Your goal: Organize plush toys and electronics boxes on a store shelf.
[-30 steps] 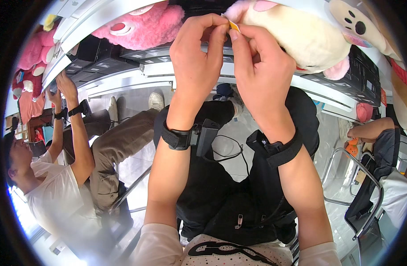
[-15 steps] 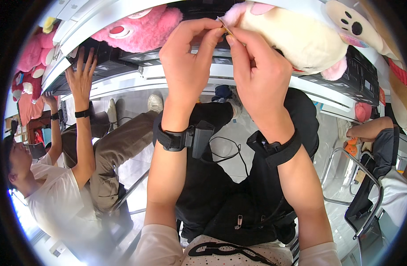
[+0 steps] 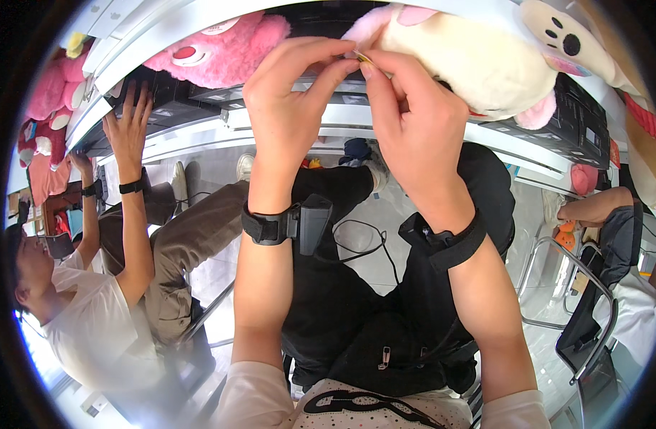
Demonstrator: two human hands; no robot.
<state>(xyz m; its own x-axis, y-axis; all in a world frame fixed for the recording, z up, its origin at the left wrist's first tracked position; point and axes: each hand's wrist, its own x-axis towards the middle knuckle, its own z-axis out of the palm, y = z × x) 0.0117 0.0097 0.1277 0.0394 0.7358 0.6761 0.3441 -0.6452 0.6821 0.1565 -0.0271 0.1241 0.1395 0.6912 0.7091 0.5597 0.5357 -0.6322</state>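
Both hands meet in front of the plush toys at the top of the view. My left hand [image 3: 289,107] is closed in a pinch, thumb and forefinger at one end of a small thin yellowish piece [image 3: 364,58]. From the other side my right hand [image 3: 416,118] pinches the same piece. It is too small and too covered by fingertips for me to tell its kind. Behind my right hand lies a cream plush toy [image 3: 478,61] with pink ears. A pink plush toy [image 3: 206,53] lies just beyond my left hand.
Black boxes [image 3: 578,136] line the white shelf edge [image 3: 235,125]. A person in a white shirt [image 3: 103,322] sits at left, one hand [image 3: 130,129] on a black box. At right are a metal-framed chair [image 3: 603,314] and another person's arm [image 3: 600,207]. A cable [image 3: 371,250] lies below.
My left hand has shifted slightly left and down, its fingers now a little further from my right hand's. The right hand has barely moved and still pinches the small piece.
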